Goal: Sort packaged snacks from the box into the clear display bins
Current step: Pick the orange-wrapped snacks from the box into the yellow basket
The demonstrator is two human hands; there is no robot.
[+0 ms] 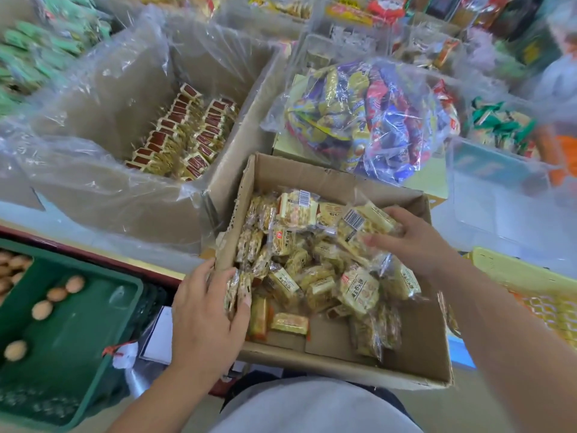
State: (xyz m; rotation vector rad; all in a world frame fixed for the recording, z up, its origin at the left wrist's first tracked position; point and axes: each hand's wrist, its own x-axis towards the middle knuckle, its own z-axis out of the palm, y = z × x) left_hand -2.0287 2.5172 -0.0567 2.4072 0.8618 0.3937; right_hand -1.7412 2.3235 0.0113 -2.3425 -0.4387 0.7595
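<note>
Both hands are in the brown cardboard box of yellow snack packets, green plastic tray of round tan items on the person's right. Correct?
No: the head view shows the green plastic tray of round tan items on the person's left. Both the left hand and right hand are indeed in the brown cardboard box of yellow snack packets.

Your left hand (207, 310) covers the near-left corner of the box (343, 367); whether its fingers grip the packets (359, 289) there or the cardboard wall, you cannot tell. Motion smears the thumb of your right hand (412, 242). The wrapper print is too small to read. The left edge cuts the green tray (81, 345), the right edge the yellow crate (512, 273), and the far bins (359, 35) are blurred.
</note>
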